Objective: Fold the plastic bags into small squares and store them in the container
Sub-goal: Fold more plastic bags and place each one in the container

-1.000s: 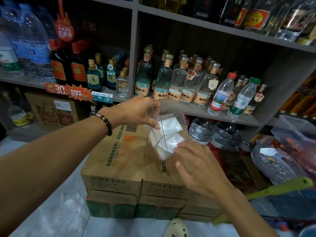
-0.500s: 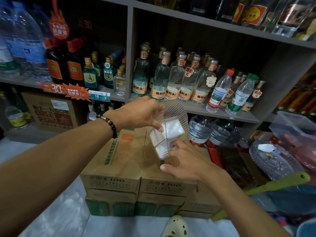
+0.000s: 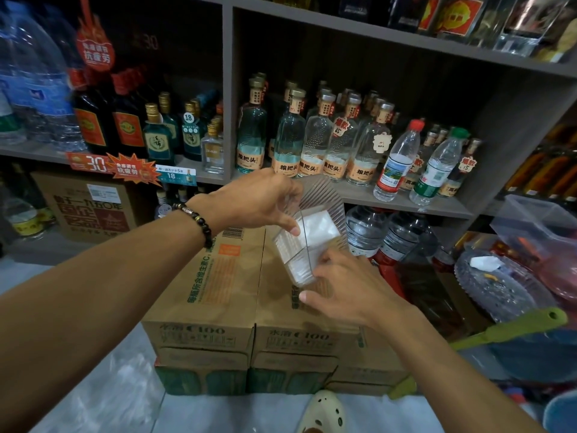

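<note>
Reaching in from the near edge, both arms are meeting above the stacked cardboard cartons [image 3: 218,292]. The right hand [image 3: 352,292] is curling its fingers against the near lower side of the clear ribbed container [image 3: 324,201], holding it there, while the left hand [image 3: 259,201] is gripping the rim from the top left, thumb pressing on the wall. Folded white plastic bags [image 3: 318,228] are sitting inside the tilted container, which is hanging over the cartons' far right corner. Loose clear plastic [image 3: 103,398] is lying on the floor at the near left. Beyond, shelves [image 3: 406,207] of bottles [image 3: 287,139] are closing off the far side.
</note>
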Available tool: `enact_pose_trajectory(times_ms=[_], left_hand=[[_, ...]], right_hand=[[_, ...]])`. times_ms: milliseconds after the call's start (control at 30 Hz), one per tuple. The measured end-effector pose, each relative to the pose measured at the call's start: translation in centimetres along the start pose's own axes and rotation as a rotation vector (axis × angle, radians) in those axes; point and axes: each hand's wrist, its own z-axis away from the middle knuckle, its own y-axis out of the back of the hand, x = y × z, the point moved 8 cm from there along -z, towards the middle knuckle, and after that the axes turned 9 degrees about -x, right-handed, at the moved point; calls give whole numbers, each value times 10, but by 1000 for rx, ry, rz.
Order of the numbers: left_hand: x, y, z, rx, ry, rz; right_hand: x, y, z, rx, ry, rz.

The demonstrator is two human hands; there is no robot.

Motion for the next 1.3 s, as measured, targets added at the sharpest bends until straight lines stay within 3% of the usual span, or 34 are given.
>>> enact_pose_trajectory(times_ms=[67, 267, 567, 800, 1033, 1167, 1300], left_hand=[[-3, -1, -1, -3, -1, 18], [-8, -14, -11, 5, 5, 66], [-86, -69, -58, 181, 319, 272], [-120, -109, -104, 304, 480, 290], [-112, -110, -117, 293, 397, 212], [-92, -108, -84, 236, 284, 100], [-85, -112, -24, 115, 310, 24]], right_hand=[[2, 5, 0, 40, 15, -10], [8, -14, -15, -124, 17, 41], [64, 1, -35, 180, -129, -79], [91, -19, -76, 193, -174, -219], [94, -35, -97, 208, -170, -279], [77, -35, -96, 201, -157, -276], [46, -31, -91, 177, -122, -278]])
